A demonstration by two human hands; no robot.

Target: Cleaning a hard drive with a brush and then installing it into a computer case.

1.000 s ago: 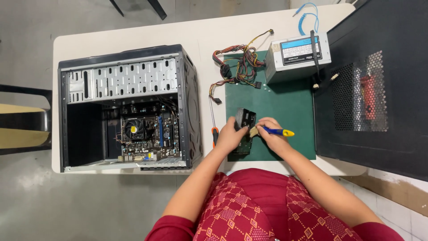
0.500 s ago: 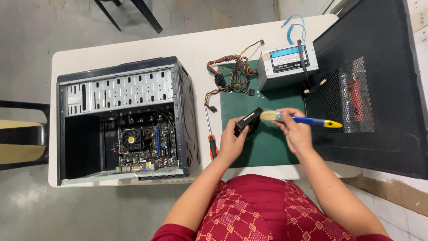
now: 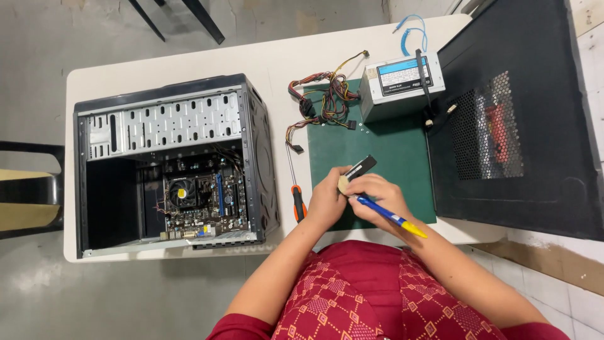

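Most of the small black part [image 3: 360, 168] is hidden behind the left hand [image 3: 326, 203] and right hand [image 3: 379, 195], so only its end toward one o'clock shows, and the brush [image 3: 390, 216] shows little of its bristles between the fingers. The side panel [image 3: 522, 119] at three o'clock runs off the right edge, and the chair [image 3: 28, 195] at nine o'clock is cut by the left edge. The board [image 3: 201, 198] deep in the case [image 3: 173, 164] is too small and shadowed to make out its parts.

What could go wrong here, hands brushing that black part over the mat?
The left hand grips the small black rectangular component only by one end, so it might slip under the blue-and-yellow-handled brush in the right hand. Brushed dust could drift toward the open black computer case. An elbow might nudge the orange-handled screwdriver.
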